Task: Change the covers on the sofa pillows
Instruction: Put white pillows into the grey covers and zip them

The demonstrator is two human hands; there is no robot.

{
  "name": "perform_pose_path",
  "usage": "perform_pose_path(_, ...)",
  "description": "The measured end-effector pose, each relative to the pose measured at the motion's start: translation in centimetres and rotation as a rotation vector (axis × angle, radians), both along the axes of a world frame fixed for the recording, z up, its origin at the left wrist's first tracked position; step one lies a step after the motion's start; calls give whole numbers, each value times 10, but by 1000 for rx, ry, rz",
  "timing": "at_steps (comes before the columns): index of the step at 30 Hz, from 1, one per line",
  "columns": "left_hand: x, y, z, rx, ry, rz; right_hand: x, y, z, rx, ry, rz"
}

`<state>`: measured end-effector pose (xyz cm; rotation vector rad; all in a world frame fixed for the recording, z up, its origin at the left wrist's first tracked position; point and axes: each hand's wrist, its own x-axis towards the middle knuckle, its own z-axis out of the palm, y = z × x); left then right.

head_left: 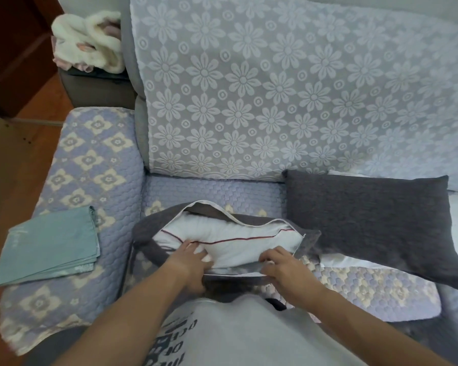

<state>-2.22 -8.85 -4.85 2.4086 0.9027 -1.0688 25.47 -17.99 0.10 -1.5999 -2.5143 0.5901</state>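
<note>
A white pillow insert (230, 243) with a thin red seam lies on the sofa seat inside a dark grey cover (150, 229) whose long side gapes open. My left hand (192, 265) presses on the insert at the opening, thumb under the cover's near edge. My right hand (282, 265) pinches the near edge of the cover at the right. A second pillow in a dark grey cover (370, 215) lies to the right on the seat. A folded stack of teal covers (50, 249) rests on the left armrest.
The sofa seat (212, 191) and armrest (90, 159) wear a quilted lilac floral throw; the backrest carries white flower lace (275, 88). A fluffy white bundle (90, 40) sits on a dark box beyond the armrest. Wooden floor (16, 159) lies at left.
</note>
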Motion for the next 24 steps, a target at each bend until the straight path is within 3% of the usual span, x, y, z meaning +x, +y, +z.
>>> perform_pose_path(5, 1, -16, 9, -15, 89, -95, -15, 16, -14, 6, -210, 65)
perform_pose_path(10, -31, -25, 23, 16, -139, -43, -15, 33, -38, -187, -273, -66)
perform_pose_path(13, -42, -36, 41, 124, -198, 29, -25, 28, -49, -201, -279, 22)
perform_pose_path(17, -75, -43, 43, 305, -241, 132, -23, 11, -40, -155, -239, -70)
perform_pose_path(21, -117, -34, 43, 574, -360, 108, -10, -9, -39, -129, -223, -64)
perform_pose_path(24, -116, -35, 49, 618, -412, 10, -15, -18, -40, -155, -212, -65)
